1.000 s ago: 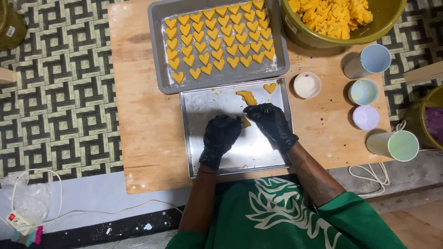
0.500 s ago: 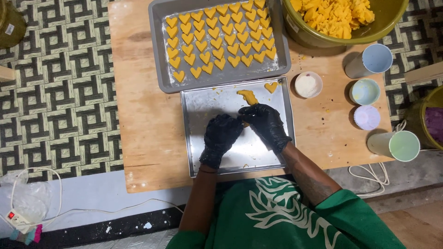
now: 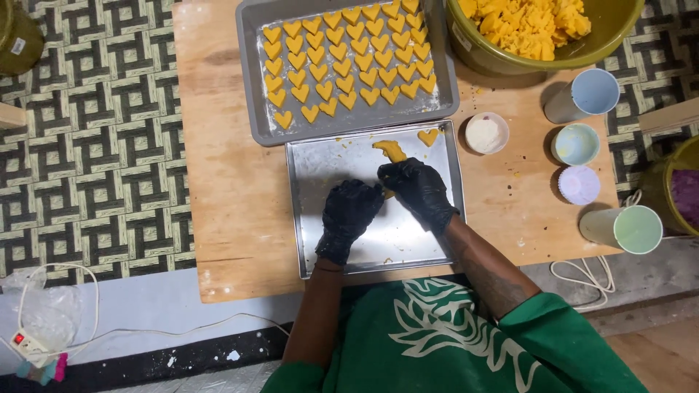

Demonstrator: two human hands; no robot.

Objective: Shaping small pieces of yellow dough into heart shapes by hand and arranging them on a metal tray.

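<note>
Both hands wear black gloves and meet over a shiny steel tray (image 3: 313,218) on a wooden table. My left hand (image 3: 349,215) and my right hand (image 3: 419,188) pinch a small piece of orange dough (image 3: 388,193) between their fingertips; most of it is hidden. Just beyond the fingers lies a loose lump of orange dough (image 3: 391,150), and one heart-shaped piece (image 3: 427,136) sits at the tray's far right corner. Behind it a grey baking tray (image 3: 251,109) holds several rows of orange dough hearts (image 3: 342,69).
A green bowl (image 3: 502,62) of orange dough stands at the back right. A small white dish of flour (image 3: 486,134) and several pastel cups (image 3: 593,91) line the table's right side. Patterned floor lies to the left, with a white cable (image 3: 95,306).
Both hands have shifted slightly toward the far side of the steel tray, fingertips still together on the dough piece. The trays and cups have not moved.
</note>
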